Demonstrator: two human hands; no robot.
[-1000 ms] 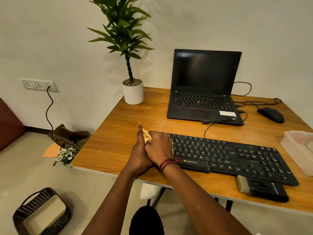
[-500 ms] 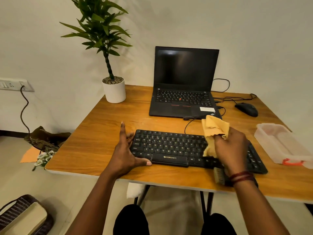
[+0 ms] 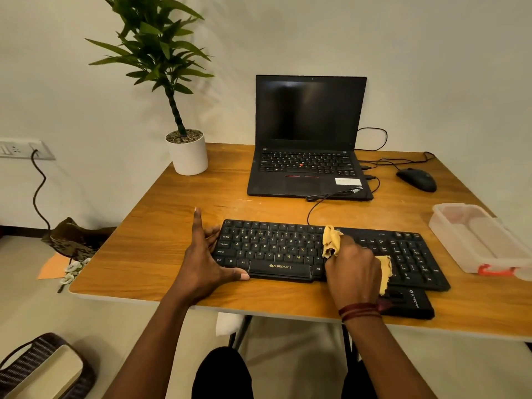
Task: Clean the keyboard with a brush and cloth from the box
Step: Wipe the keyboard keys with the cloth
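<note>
Now right hand [image 3: 354, 272] with cloth [image 3: 331, 240] on keyboard [image 3: 273, 246]

Head-worn wide view, looking forward and down, close above keyboard [image 3: 273, 246], wall [image 3: 431, 67] behind

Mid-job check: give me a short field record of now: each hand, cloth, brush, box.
left hand: open, braced against the left end of the keyboard
right hand: grips the yellow cloth, pressing it on the keys right of centre
brush: lies on the table before the keyboard's right end, unheld
box: translucent, on the table right of the keyboard; contents unclear
</note>
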